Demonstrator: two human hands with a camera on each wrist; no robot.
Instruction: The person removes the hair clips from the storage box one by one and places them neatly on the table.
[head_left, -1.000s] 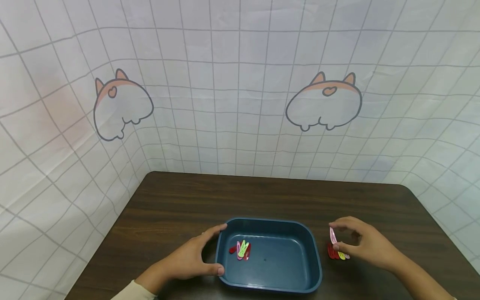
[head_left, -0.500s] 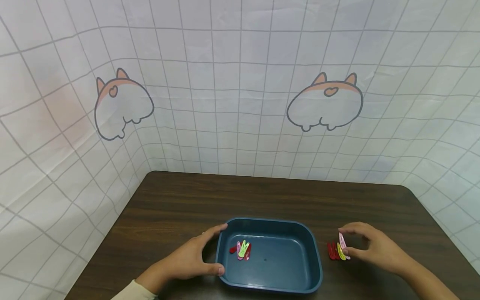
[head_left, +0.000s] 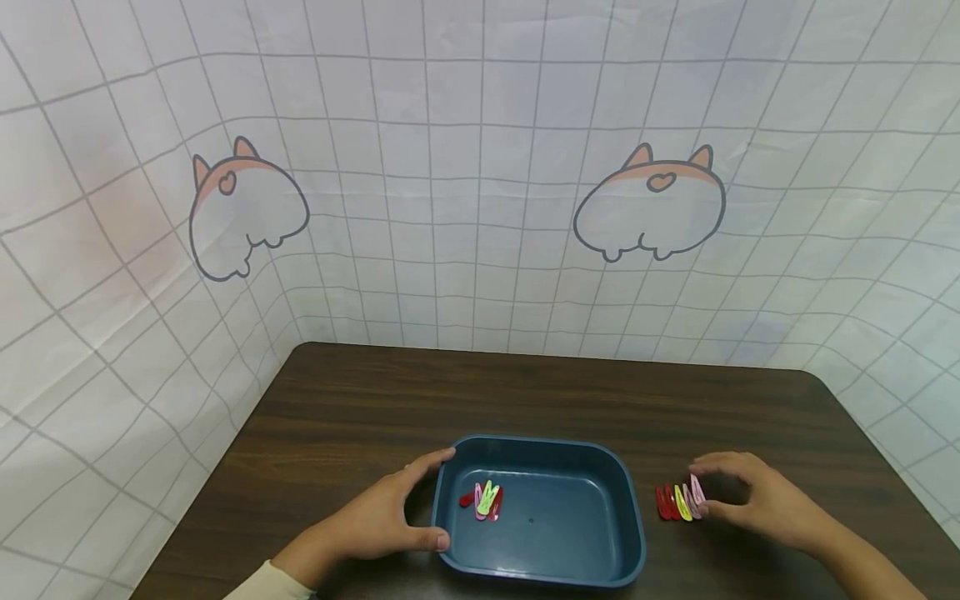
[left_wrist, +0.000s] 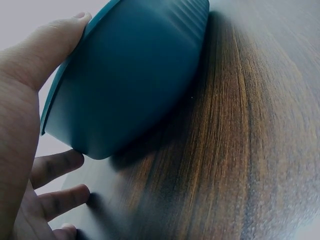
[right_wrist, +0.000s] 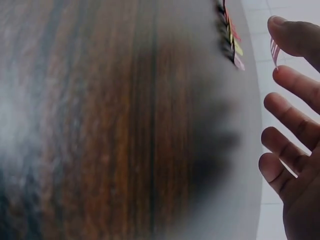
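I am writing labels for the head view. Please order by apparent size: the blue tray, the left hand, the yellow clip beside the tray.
1. Tray
2. Left hand
3. Yellow clip

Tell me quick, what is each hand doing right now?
Left hand: curled round the left end of the blue tray.
Right hand: pinching a pink hair clip at the row of clips on the table.

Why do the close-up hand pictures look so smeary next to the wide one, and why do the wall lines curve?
Head view: sharp, evenly lit, wide lens bends the wall grid. Left wrist view: blue tray and table soft, too close. Right wrist view: wood blurred, dark shadow under the right hand, hair clips tiny at the top.
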